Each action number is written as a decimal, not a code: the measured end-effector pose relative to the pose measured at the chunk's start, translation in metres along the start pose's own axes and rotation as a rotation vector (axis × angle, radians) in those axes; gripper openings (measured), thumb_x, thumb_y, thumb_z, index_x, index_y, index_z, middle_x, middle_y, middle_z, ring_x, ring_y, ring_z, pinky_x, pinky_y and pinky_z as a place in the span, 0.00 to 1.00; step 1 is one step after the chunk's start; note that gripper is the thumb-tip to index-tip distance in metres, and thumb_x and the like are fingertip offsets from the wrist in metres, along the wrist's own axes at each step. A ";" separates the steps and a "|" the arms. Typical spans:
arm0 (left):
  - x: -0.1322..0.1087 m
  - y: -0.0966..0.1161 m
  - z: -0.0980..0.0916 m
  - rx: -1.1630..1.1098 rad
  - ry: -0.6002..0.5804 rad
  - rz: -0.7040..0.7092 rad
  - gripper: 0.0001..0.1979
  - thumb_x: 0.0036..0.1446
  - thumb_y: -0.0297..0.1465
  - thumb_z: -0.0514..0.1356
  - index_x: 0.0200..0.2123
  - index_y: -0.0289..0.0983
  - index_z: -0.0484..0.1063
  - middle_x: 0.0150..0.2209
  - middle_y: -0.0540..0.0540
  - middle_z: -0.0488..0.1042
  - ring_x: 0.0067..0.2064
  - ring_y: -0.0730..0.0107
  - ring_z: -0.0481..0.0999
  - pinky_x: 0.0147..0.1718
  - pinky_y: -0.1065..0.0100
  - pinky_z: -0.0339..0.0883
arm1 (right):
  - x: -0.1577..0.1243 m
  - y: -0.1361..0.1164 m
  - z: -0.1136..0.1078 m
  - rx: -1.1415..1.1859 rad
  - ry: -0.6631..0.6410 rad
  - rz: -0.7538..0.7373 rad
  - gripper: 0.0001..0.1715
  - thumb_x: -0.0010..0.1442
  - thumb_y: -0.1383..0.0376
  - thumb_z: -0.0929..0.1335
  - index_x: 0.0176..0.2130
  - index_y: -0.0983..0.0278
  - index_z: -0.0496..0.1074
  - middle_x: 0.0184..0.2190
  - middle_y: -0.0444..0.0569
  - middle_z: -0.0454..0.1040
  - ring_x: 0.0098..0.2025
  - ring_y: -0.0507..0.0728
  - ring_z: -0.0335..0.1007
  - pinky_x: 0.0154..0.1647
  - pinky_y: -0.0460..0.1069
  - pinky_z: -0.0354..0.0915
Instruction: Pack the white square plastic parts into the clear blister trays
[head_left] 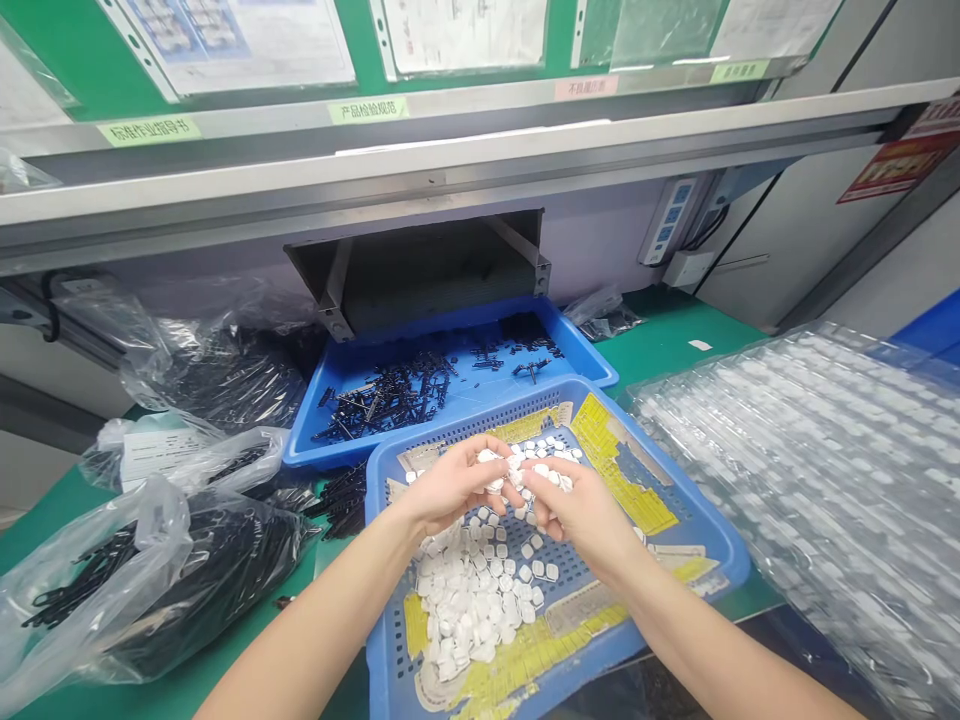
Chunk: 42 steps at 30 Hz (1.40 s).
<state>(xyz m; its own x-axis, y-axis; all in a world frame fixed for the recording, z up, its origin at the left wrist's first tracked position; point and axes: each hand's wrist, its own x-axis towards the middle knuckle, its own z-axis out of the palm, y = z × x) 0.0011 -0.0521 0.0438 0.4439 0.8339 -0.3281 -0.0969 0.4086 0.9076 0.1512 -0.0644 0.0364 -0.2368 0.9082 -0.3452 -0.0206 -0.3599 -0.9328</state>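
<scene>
The left hand (450, 487) and right hand (581, 510) are cupped close together, fingertips almost meeting, in a narrow grip around a loose handful of small white rounded-square pieces (469, 590). Some of the pieces show between the fingers. Their material and fine shape are hard to tell from this head view, though they look like moulded plastic.

The hands are held low over a blue perforated tray (720, 548), so any piece that slips would likely land among the heap below. That heap lies toward the near side of the tray, with a few pieces scattered apart. Yellow-taped lining (622, 465) covers parts of the tray floor.

Just behind, a second blue tray (309, 450) holds black plastic sprues (390, 400), probably kept separate from the white pieces. More black parts sit in clear plastic bags (202, 570) on the left of the green bench (675, 340), while a stack of clear blister trays (810, 480) lies to the right.
</scene>
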 end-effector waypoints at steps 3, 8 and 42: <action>0.000 -0.001 -0.002 -0.030 -0.016 -0.019 0.09 0.49 0.31 0.57 0.33 0.35 0.60 0.25 0.45 0.72 0.24 0.76 0.70 0.23 0.77 0.62 | 0.002 0.001 -0.002 0.119 -0.045 0.040 0.14 0.47 0.59 0.65 0.32 0.67 0.65 0.10 0.37 0.58 0.12 0.44 0.47 0.12 0.40 0.44; -0.001 -0.002 -0.004 -0.072 -0.053 -0.009 0.09 0.47 0.28 0.58 0.33 0.34 0.61 0.29 0.44 0.72 0.26 0.77 0.70 0.25 0.77 0.63 | 0.001 -0.001 -0.003 0.382 -0.072 0.124 0.10 0.46 0.63 0.66 0.27 0.67 0.62 0.15 0.39 0.59 0.15 0.42 0.50 0.11 0.38 0.43; -0.013 -0.003 0.016 0.822 0.229 0.510 0.07 0.49 0.32 0.56 0.33 0.39 0.70 0.29 0.48 0.71 0.26 0.73 0.67 0.27 0.74 0.58 | 0.000 -0.010 -0.007 1.005 -0.123 0.227 0.22 0.57 0.62 0.53 0.50 0.67 0.56 0.43 0.57 0.66 0.43 0.56 0.65 0.41 0.56 0.62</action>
<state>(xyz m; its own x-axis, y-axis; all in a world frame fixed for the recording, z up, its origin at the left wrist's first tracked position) 0.0100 -0.0702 0.0493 0.3299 0.9251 0.1878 0.4574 -0.3307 0.8255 0.1586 -0.0590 0.0448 -0.4331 0.7887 -0.4364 -0.7505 -0.5837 -0.3100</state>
